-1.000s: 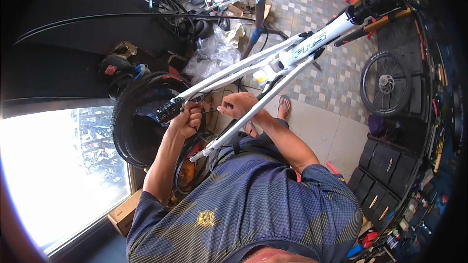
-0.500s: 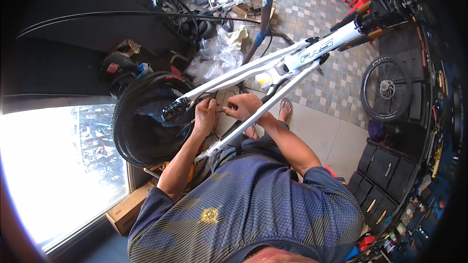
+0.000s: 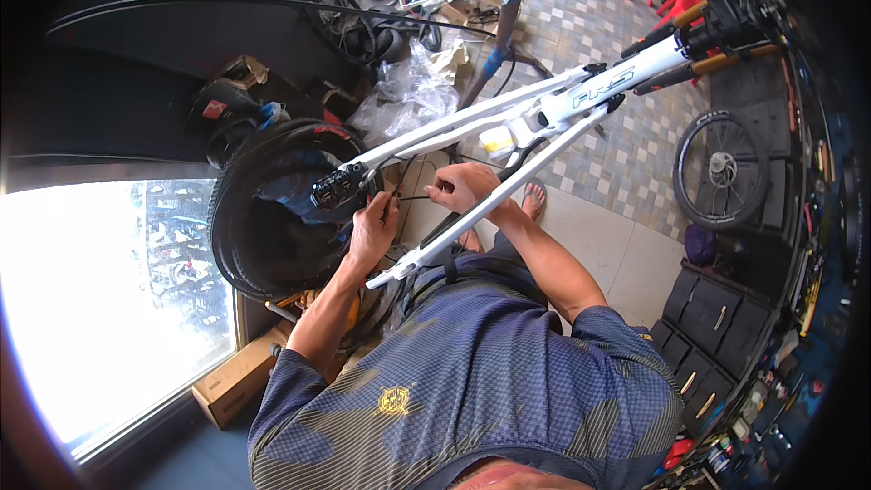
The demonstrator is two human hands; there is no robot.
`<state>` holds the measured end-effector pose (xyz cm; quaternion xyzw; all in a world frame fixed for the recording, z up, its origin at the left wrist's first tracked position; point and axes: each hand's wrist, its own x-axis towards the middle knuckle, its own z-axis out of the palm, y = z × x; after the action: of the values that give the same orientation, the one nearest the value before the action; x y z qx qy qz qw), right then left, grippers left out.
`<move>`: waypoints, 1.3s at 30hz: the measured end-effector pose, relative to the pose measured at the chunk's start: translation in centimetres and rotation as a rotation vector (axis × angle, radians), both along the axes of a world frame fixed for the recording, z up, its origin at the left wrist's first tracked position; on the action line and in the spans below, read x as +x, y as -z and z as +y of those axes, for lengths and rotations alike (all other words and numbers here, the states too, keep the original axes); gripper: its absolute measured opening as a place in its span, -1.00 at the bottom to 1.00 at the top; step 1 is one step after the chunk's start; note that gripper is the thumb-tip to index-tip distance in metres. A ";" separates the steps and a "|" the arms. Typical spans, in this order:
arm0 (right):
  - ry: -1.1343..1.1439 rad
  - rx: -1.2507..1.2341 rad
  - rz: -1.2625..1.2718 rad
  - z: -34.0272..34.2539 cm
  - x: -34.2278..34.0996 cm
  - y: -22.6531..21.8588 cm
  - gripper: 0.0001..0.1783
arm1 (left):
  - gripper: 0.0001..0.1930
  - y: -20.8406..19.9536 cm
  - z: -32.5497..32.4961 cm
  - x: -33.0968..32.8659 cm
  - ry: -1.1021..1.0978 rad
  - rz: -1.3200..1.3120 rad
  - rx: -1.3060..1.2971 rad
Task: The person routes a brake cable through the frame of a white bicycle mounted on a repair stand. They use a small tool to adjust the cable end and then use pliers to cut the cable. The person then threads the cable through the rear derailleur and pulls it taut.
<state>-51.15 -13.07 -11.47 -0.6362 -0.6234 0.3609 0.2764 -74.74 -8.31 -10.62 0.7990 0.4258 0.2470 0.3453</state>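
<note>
A white bicycle frame (image 3: 581, 107) slants across in front of me, and a black brake caliper (image 3: 337, 185) sits at the end of its far-left stay. Between the two stays a thin black cable (image 3: 413, 198) runs from one hand to the other. My left hand (image 3: 372, 227), just below the caliper, is closed with the cable at its fingertips. My right hand (image 3: 466, 186), beside the near stay, pinches the cable's other side, fingers curled. The exact grip of its fingertips is partly hidden.
A blue stand post (image 3: 508, 9) rises beyond the frame. Stacked black tyres (image 3: 238, 254) lie at left, near clear plastic wrapping (image 3: 408, 91). A wheel (image 3: 721, 168) leans at right above black drawers (image 3: 699, 336). A cardboard box (image 3: 240, 377) rests by the bright window.
My hands have moved farther apart, showing more cable between them. The left hand has dropped slightly nearer to me, and the whole view has shifted a little.
</note>
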 end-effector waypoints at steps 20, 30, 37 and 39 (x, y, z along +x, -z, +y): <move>-0.012 -0.035 -0.101 -0.2 -0.5 0.2 -0.64 | -0.81 -1.8 3.7 6.8 -0.200 -0.458 -1.385; 0.051 -0.014 0.001 -0.2 -0.2 0.7 -0.57 | -0.83 -2.9 4.0 3.6 -0.369 -0.585 -1.462; 0.044 -0.015 -0.020 -0.6 -0.4 0.0 -0.58 | -0.81 -2.3 4.8 4.4 -0.333 -0.570 -1.500; 0.072 0.031 -0.046 -0.6 -0.4 0.5 -0.60 | -0.81 -1.6 5.2 5.2 -0.272 -0.527 -1.438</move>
<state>-51.60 -13.66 -11.98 -0.6618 -0.6119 0.3263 0.2848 -69.50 -3.06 -8.98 0.2342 0.4794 0.1320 0.8354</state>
